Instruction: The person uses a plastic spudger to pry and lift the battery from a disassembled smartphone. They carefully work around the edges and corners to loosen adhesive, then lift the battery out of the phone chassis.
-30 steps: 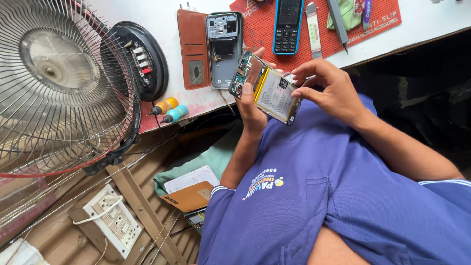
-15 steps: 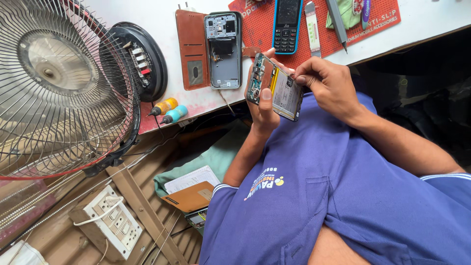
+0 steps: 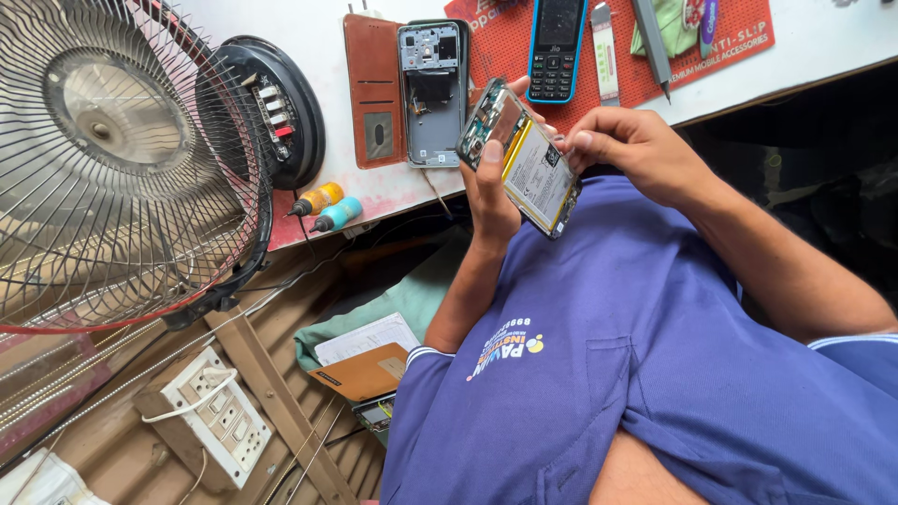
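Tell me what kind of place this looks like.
Probably a phone repair bench. The left hand and right hand hold an opened smartphone with its battery showing; another stripped phone, a keypad phone and small screwdrivers lie on the white table.

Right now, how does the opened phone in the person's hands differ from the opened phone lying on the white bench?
The hand-held opened phone with a yellow-edged battery is tilted in the air, left hand under it, right hand at its edge. The grey opened phone on the bench lies flat, untouched, its battery bay empty, beside a brown case. Both have their backs off, showing circuit boards.
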{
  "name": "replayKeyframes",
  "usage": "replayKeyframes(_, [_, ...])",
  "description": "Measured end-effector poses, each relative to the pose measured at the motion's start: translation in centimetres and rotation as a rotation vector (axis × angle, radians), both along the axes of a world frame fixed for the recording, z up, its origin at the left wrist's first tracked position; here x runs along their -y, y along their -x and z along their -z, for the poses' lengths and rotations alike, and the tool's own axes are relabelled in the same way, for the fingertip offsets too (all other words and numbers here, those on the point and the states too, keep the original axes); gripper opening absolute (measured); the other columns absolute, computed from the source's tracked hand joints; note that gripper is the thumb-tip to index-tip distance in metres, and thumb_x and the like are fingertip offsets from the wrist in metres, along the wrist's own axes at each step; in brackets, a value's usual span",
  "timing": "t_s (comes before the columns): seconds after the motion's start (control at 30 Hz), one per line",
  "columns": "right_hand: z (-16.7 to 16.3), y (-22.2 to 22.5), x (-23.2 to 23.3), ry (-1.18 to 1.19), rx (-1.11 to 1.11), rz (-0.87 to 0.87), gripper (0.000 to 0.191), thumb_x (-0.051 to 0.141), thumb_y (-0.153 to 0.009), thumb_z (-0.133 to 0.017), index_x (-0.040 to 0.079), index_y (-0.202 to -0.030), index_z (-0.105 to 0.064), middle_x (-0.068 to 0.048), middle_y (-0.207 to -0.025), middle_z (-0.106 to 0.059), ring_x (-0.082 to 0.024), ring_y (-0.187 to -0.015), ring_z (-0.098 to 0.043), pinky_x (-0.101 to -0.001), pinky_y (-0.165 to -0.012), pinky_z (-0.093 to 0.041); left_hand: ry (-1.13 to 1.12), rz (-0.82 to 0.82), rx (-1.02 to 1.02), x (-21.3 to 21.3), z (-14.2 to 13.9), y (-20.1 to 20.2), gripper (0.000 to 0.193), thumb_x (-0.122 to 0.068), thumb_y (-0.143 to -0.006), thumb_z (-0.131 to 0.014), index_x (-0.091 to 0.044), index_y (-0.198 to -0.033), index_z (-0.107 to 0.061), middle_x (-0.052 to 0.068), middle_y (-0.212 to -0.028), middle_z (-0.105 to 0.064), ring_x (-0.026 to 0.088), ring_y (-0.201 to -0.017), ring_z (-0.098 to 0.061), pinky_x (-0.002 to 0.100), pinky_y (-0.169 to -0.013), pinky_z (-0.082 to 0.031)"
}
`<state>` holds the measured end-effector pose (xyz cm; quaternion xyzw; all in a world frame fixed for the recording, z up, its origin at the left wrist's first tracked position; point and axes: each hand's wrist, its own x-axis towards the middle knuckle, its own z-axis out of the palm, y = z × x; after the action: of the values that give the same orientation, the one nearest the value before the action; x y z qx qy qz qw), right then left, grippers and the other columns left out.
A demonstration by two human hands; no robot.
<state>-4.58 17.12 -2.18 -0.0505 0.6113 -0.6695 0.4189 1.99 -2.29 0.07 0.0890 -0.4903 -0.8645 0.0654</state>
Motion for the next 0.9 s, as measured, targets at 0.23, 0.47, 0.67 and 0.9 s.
replayKeyframes(0.23, [-0.6, -1.7, 0.8, 0.009, -0.169, 0.138, 0.017, 0.003, -0.097, -0.071, -0.001, -0.113, -0.067, -0.006, -0.112, -0.072, -0.011, -0.106, -0.070, -0.0264, -0.097, -0.059, 0.095, -0.044, -0.062, -0.9, 0.4, -0.2, 0.079, -0.052, -0.105, -0.054, 0.010, -0.152, -0.043, 0.017, -0.125, -0.058, 0.021, -0.106, -0.064, 0.037, -0.097, -0.056])
replayKeyframes(0.47, [-0.2, -2.3, 0.9, -0.182, -0.358, 0.253, 0.008, -0.001, -0.102, -0.070, -0.003, -0.109, -0.068, -0.005, -0.105, -0.075, -0.010, -0.100, -0.070, -0.0248, -0.092, -0.059, 0.520, -0.016, -0.079, -2.1, 0.2, -1.2, 0.073, -0.048, -0.107, -0.060, 0.007, -0.151, -0.043, 0.017, -0.145, -0.053, 0.021, -0.124, -0.060, 0.035, -0.108, -0.051])
replayKeyframes(0.67, [-1.3, -1.2, 0.4, -0.420, -0.884, 0.293, 0.009, -0.006, -0.100, -0.076, -0.006, -0.106, -0.069, -0.013, -0.102, -0.074, -0.014, -0.093, -0.072, -0.0277, -0.084, -0.058, 0.600, 0.072, 0.117, -3.9, 0.5, -1.3, 0.033, -0.019, -0.104, -0.067, 0.002, -0.129, -0.063, 0.014, -0.107, -0.073, 0.019, -0.097, -0.073, 0.034, -0.087, -0.058])
replayKeyframes(0.9, [0.7, 0.6, -0.4, -0.284, -0.542, 0.296, 0.005, -0.006, -0.101, -0.072, -0.004, -0.105, -0.069, -0.008, -0.099, -0.075, -0.010, -0.093, -0.071, -0.0249, -0.085, -0.059, 0.685, 0.090, 0.222, -4.2, 2.0, -0.9, 0.022, -0.019, -0.103, -0.066, 0.002, -0.099, -0.071, 0.008, -0.070, -0.067, 0.013, -0.057, -0.059, 0.032, -0.055, -0.048])
